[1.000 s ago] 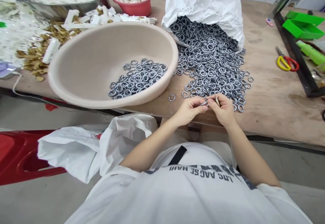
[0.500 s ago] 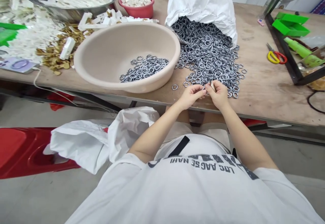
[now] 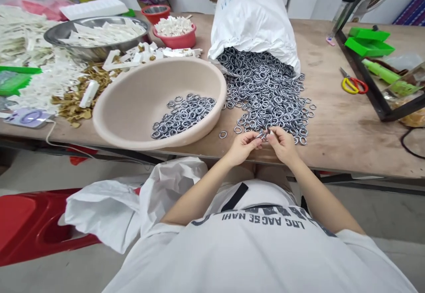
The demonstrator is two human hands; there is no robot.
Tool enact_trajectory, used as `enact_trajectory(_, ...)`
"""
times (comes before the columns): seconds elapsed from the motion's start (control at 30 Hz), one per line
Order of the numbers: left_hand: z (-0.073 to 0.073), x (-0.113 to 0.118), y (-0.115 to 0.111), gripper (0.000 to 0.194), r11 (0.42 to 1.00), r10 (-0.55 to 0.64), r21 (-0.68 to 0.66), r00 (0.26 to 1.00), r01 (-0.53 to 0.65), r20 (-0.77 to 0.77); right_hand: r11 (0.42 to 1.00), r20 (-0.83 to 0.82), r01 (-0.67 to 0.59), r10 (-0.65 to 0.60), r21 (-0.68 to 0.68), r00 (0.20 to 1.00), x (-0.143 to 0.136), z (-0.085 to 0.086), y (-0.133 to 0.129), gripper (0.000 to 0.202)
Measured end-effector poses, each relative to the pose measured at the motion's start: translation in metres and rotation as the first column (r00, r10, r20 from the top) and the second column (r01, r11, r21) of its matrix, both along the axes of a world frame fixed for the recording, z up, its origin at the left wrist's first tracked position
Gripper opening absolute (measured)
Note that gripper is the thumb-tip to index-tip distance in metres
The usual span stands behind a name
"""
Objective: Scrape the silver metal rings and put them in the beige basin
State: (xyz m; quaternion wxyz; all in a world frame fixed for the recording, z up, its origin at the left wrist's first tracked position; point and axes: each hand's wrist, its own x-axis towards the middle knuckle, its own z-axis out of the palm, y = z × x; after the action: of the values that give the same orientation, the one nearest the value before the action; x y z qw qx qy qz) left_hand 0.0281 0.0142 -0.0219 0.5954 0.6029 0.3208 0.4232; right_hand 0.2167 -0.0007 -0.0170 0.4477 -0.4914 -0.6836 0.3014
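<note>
Head view: looks like pinching ring (image 3: 261,136) in left hand (image 3: 241,148); can't make out small thing (image 3: 268,131) pinched in right hand (image 3: 283,146). Held beside ring pile (image 3: 270,91) on table (image 3: 335,142), probably for short reach, with tub (image 3: 133,102) just beside pile.

To the right, scissors (image 3: 355,86) with yellow and red handles near a black frame (image 3: 363,76), green trays (image 3: 369,48) beyond; to the left, a steel basin (image 3: 88,54) of white strips (image 3: 108,34), a pale purple phone (image 3: 28,117), a red stool (image 3: 18,211)

Grey rings (image 3: 272,94) loose on table (image 3: 332,142)
</note>
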Motion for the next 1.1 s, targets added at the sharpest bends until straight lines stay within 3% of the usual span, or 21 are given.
enact_trajectory(0.23, 0.006, 0.002, -0.004, 0.028, 0.998, 0.053, 0.028, 0.999, -0.053, 0.004, 0.992, 0.354, -0.043, -0.002, 0.121, 0.935, 0.005, 0.003, -0.012, 0.027)
enact_trajectory(0.7, 0.004, -0.003, 0.001, 0.025, 0.98, 0.073, 0.187, 0.995, -0.06, -0.066, 0.984, 0.429, -0.1, 0.029, 0.146, 0.903, 0.002, 0.005, -0.01, 0.034)
enact_trajectory(0.8, 0.002, -0.004, 0.001, 0.022, 0.976, 0.038, 0.217, 0.998, -0.027, -0.044, 0.991, 0.392, -0.062, 0.012, 0.116, 0.92, 0.003, 0.004, -0.007, 0.035)
enact_trajectory(0.9, 0.001, -0.005, -0.001, 0.019, 0.97, -0.02, 0.243, 0.999, 0.026, -0.024, 0.992, 0.237, 0.106, -0.121, 0.075, 0.964, 0.005, 0.001, -0.004, 0.032)
enact_trajectory(0.97, 0.002, -0.005, -0.002, 0.018, 0.97, 0.007, 0.243, 1.0, -0.001, -0.026, 0.984, 0.151, 0.159, -0.17, 0.08, 0.974, 0.004, 0.001, -0.005, 0.029)
enact_trajectory(1.1, 0.005, -0.005, -0.001, 0.022, 0.977, 0.035, 0.211, 0.996, -0.017, -0.081, 0.99, 0.093, 0.02, -0.033, 0.137, 0.995, -0.003, 0.011, -0.01, 0.021)
